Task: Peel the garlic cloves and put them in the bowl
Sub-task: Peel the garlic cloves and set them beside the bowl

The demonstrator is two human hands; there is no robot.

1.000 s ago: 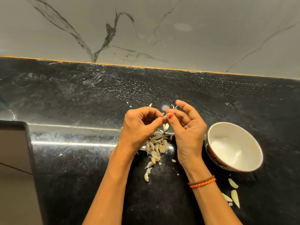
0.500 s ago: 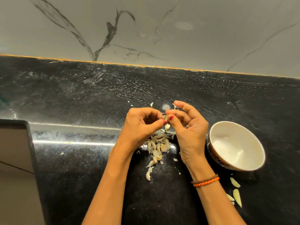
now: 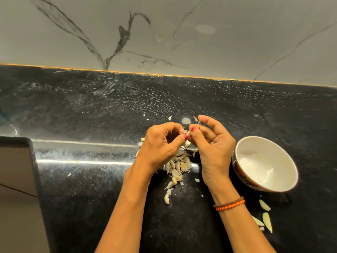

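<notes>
Both hands meet above a heap of garlic cloves and skins (image 3: 177, 166) on the black counter. My left hand (image 3: 160, 145) and my right hand (image 3: 211, 145) pinch one small garlic clove (image 3: 187, 132) between thumbs and fingertips; most of it is hidden by the fingers. A white bowl (image 3: 288, 161) with a patterned outside stands just right of my right hand, and its inside looks bare. Three pale peeled cloves (image 3: 264, 205) lie on the counter below the bowl.
The black stone counter (image 3: 91, 115) runs back to a grey marbled wall (image 3: 164, 33). A dark-rimmed flat panel (image 3: 16, 165) sits at the left edge. Scraps of skin (image 3: 169, 118) are scattered behind the hands and near the heap.
The hands stay together over the heap, working the same clove with small finger movements. The bowl and the loose cloves have not moved.
</notes>
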